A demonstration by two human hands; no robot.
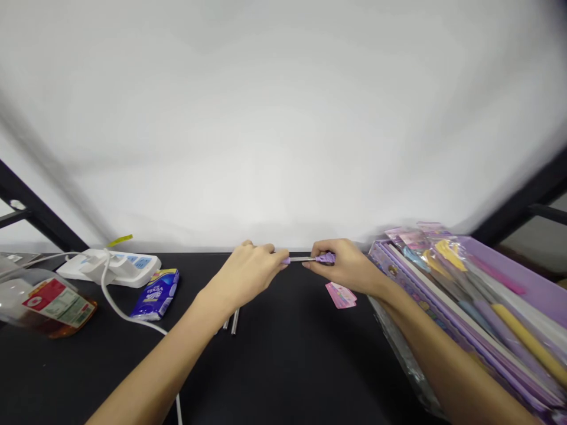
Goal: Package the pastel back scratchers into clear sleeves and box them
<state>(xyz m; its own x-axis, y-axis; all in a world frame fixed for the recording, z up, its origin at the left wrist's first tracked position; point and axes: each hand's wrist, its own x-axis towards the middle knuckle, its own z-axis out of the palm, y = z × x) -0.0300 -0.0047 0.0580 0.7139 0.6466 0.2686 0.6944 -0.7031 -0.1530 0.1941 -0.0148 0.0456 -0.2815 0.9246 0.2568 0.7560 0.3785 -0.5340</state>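
Both hands grip one slim pen [301, 259] above the black table, held level between them. Its middle is a thin silvery shaft with purple parts at both ends. My left hand [250, 268] is closed round the purple left end, mostly hidden by the fingers. With thumb and fingers, my right hand [339, 265] pinches the purple right-hand piece, which looks patterned or moulded. Beneath my left wrist lie several silver metal rods [234, 322], partly covered. Small pink printed cards [341, 295] lie on the table just below my right hand.
At right stands a purple box [385, 260] filled with plastic-wrapped pens [478, 295] in yellow, purple and blue. On the left are a white power strip [144, 267] with plugs and a cable, a blue tissue pack [157, 294], and a bottle [62, 304] of amber liquid. A white wall rises behind.
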